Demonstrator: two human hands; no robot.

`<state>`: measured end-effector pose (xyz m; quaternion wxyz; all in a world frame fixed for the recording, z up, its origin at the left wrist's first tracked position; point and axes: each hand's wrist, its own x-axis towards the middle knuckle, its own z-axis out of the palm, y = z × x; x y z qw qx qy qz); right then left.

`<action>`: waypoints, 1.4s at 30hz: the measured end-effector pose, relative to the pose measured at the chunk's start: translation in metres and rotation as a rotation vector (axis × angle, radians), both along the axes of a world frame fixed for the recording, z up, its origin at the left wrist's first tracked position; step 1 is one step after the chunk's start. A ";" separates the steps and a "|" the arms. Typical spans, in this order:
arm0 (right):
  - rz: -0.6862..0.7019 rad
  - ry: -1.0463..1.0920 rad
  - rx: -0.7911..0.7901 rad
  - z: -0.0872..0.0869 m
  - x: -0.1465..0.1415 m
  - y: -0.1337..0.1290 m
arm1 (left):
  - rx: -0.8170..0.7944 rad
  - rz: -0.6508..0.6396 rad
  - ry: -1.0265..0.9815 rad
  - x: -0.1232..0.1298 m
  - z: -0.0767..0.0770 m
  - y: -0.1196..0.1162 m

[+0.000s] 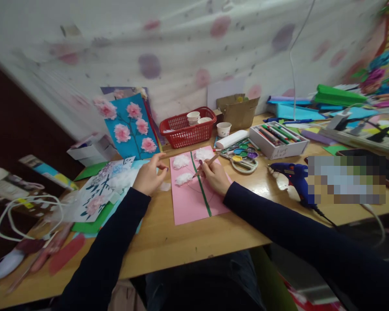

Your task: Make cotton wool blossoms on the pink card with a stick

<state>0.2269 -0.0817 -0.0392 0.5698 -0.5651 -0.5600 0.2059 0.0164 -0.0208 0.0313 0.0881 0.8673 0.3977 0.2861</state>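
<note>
A sheet of pink paper (191, 209) lies on the table, crossed by a dark green stripe (205, 196) and thin drawn lines. Puffs of white cotton (180, 162) sit on its upper half. My right hand (216, 176) rests over the sheet's right side, closed round a pencil (214, 159) whose tip points down-left, close to the lower cotton puff (183, 179). Just left of the sheet, my left hand (150, 176) is raised with its fingers apart and nothing in them.
A blue card with pink flowers (132, 127) stands behind my left hand. Further back are a red basket (189, 137), a paper cup (224, 129), a paint palette (236, 159), scissors (249, 166) and a box of coloured pencils (278, 144). A blue glue gun (291, 175) lies right.
</note>
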 end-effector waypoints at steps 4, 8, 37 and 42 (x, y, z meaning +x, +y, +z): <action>-0.058 0.216 0.039 0.004 0.004 -0.001 | -0.050 0.054 0.019 -0.024 -0.010 0.018; -0.063 0.243 0.108 0.007 0.005 -0.004 | -0.171 0.044 0.205 -0.034 -0.028 0.032; 0.155 0.202 0.178 0.006 -0.010 -0.016 | -0.735 -0.207 -0.439 -0.021 -0.033 0.019; 0.271 0.248 0.092 0.011 -0.020 -0.024 | -0.819 -0.295 -0.614 0.002 -0.034 -0.007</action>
